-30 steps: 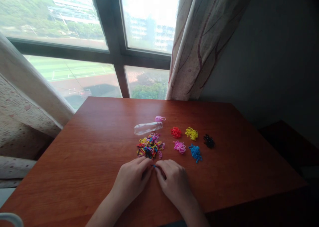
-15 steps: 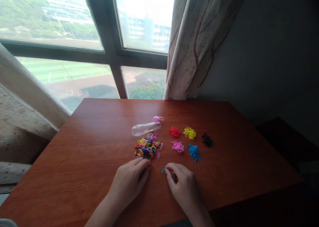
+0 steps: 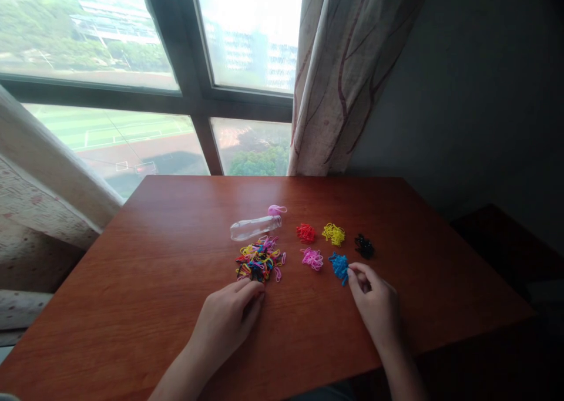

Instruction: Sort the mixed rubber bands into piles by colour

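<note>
My left hand (image 3: 231,310) rests on the wood with thumb and forefinger pinched together, at the near edge of a mixed heap of coloured rubber bands (image 3: 259,259). What its fingertips hold, if anything, is too small to make out. Over on the right, my right hand (image 3: 374,292) has its thumb and forefinger closed at the right edge of a blue rubber band pile (image 3: 339,267). Blue shows right at those fingertips and merges with the pile. Close by lie a pink pile (image 3: 312,259), a red pile (image 3: 305,233), a yellow pile (image 3: 333,234) and a black pile (image 3: 363,246).
A clear plastic bottle (image 3: 255,228) lies on its side behind the mixed heap, its mouth pointing right. Beside that mouth is a pink cap (image 3: 276,209) with a loop. The brown table (image 3: 132,283) reaches back to the window and curtains (image 3: 328,95).
My right hand has moved right and away from me, from the front middle to the blue pile, carrying a blue rubber band. My left hand has stayed by the mixed heap.
</note>
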`<state>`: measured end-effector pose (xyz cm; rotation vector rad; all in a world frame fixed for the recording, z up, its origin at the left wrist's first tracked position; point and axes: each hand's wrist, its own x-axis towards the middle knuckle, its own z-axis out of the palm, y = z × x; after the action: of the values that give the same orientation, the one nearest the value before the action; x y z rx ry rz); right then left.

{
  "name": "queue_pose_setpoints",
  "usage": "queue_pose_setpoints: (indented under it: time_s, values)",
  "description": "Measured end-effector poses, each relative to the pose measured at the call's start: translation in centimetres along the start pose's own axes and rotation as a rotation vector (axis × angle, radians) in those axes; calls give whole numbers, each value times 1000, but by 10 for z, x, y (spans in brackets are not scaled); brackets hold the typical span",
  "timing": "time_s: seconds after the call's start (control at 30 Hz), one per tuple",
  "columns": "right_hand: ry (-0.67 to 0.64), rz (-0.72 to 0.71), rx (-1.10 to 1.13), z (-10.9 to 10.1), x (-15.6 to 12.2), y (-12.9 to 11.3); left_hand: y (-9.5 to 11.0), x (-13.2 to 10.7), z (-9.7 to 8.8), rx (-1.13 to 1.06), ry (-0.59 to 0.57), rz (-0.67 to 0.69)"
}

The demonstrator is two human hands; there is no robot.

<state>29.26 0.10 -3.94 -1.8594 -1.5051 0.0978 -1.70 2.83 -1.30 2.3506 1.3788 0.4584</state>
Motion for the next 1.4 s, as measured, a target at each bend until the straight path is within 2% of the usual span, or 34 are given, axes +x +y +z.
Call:
queue_pose_setpoints:
  time_s: [0.13,0.27,0.47,0.6,0.77,0.97,1.17,1.4]
  values:
    - [31,-15,18,1,-5,-5,-2,0,1,4,7,-4]
    - [24,-45,86,6,-16,-22,-1,-1,3,23,16,-9]
    - [-128,-174,192,28,-34,-61,10,3,4,52,28,-47]
    - [-220,-238,191,40,-35,-79,23,10,7,137,27,-95]
    - [-257,-272,155,40,-34,-81,41,23,9,293,41,-205]
    - [-279,-287,141,36,-33,-82,52,36,8,346,2,-206]
    - [-294,-261,166,36,-34,-82,53,41,7,347,-13,-224]
    - [-310,-246,179,33,-33,-84,46,30,2,323,21,-245]
